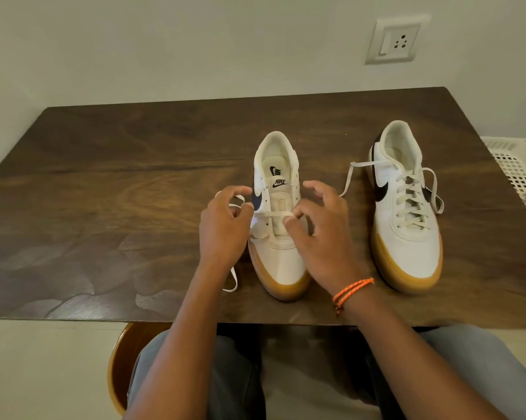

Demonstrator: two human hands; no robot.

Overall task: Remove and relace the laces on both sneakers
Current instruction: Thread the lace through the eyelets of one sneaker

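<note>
Currently, the near sneaker (278, 225) is stood mid-table (104, 183), toe toward the person, mostly unlaced. Its lace (236, 204) is pinched by the left hand (222, 228) beside the eyelets; the lace over the tongue is pinched by the right hand (319, 234). The second sneaker (404, 207), fully laced, is set to the right, well apart

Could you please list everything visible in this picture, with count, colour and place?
table: one, dark brown wood, centre
near sneaker: one, white with gum sole, mid-table, mostly unlaced
lace: one, white, trailing from near sneaker
far sneaker: one, white with gum sole, right side, laced, untied
wall socket: one, white, on wall
basket: one, white, beyond right table edge
stool: one, brown, below
wristband: one, orange, right wrist
left hand: holds lace
right hand: pinches lace at eyelets
</note>
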